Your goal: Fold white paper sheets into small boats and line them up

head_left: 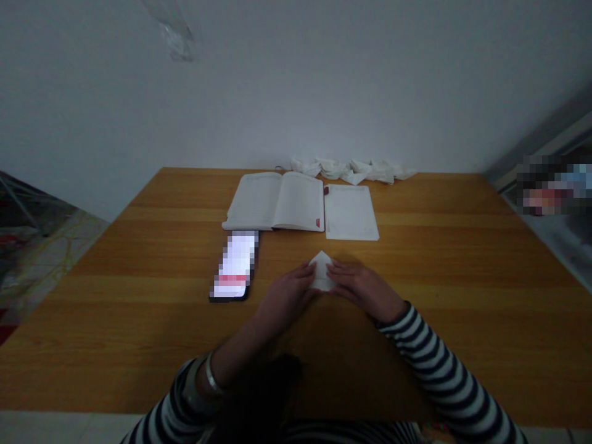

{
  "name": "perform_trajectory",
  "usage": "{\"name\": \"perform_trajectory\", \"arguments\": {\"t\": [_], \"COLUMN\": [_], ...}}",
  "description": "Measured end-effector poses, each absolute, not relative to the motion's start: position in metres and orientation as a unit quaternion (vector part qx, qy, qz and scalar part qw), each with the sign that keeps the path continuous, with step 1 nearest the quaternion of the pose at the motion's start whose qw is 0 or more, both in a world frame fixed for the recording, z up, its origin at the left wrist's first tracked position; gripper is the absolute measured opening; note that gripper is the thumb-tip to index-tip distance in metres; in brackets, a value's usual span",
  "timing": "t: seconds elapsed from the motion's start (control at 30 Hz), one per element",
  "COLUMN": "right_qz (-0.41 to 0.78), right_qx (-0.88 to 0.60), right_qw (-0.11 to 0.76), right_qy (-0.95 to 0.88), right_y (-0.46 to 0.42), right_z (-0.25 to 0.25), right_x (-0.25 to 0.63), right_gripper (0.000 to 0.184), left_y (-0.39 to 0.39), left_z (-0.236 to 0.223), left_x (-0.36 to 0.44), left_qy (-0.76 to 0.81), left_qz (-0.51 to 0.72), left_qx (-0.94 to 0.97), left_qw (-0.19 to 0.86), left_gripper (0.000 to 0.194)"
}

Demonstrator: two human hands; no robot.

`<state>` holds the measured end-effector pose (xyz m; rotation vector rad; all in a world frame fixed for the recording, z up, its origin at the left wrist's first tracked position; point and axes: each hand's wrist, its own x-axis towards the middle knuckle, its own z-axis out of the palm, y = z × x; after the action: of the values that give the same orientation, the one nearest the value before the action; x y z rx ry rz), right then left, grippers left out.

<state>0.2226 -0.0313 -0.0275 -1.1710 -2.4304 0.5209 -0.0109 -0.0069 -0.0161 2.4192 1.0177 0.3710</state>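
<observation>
A small folded piece of white paper [322,271] with a pointed top lies between my two hands, just above or on the wooden table [444,271]. My left hand [291,290] grips its left edge, with the fingers on top. On the opposite edge, my right hand [363,285] holds it the same way, its thumb near the lower border. The fingers cover both sides of the paper, and only its middle and tip show.
Beyond my hands lie an open notebook [300,200] and a white sheet stack [351,213]. A lit phone [235,265] rests left of my left hand. Crumpled white paper [356,170] lines the table's back edge by the wall [296,80].
</observation>
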Motion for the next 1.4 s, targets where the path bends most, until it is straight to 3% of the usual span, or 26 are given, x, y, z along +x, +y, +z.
{"name": "perform_trajectory", "arguments": {"t": [0.37,0.63,0.9,1.23,1.4], "right_qz": [0.169,0.129,0.105,0.004,0.019], "right_qx": [-0.427,-0.505,-0.595,-0.668,-0.502], "right_qw": [0.221,0.281,0.329,0.247,0.154], "right_qy": [-0.86,-0.806,-0.725,-0.702,-0.851], "right_y": [-0.035,-0.032,-0.028,-0.026,-0.038], "right_z": [-0.027,-0.033,-0.041,-0.038,-0.043], "right_x": [0.22,0.214,0.213,0.206,0.176], "right_gripper": [0.035,0.014,0.018,0.019,0.039], "left_y": [-0.01,0.008,0.011,0.009,0.012], "left_z": [-0.016,-0.02,-0.019,-0.03,-0.035], "left_x": [-0.01,-0.012,-0.009,-0.008,-0.007], "left_qy": [0.401,0.478,0.512,0.516,0.51], "left_qz": [0.173,0.2,0.214,0.226,0.23], "left_qx": [0.867,0.802,0.786,0.811,0.813], "left_qw": [0.241,0.297,0.272,0.157,0.163], "left_gripper": [0.02,0.016,0.014,0.023,0.03]}}
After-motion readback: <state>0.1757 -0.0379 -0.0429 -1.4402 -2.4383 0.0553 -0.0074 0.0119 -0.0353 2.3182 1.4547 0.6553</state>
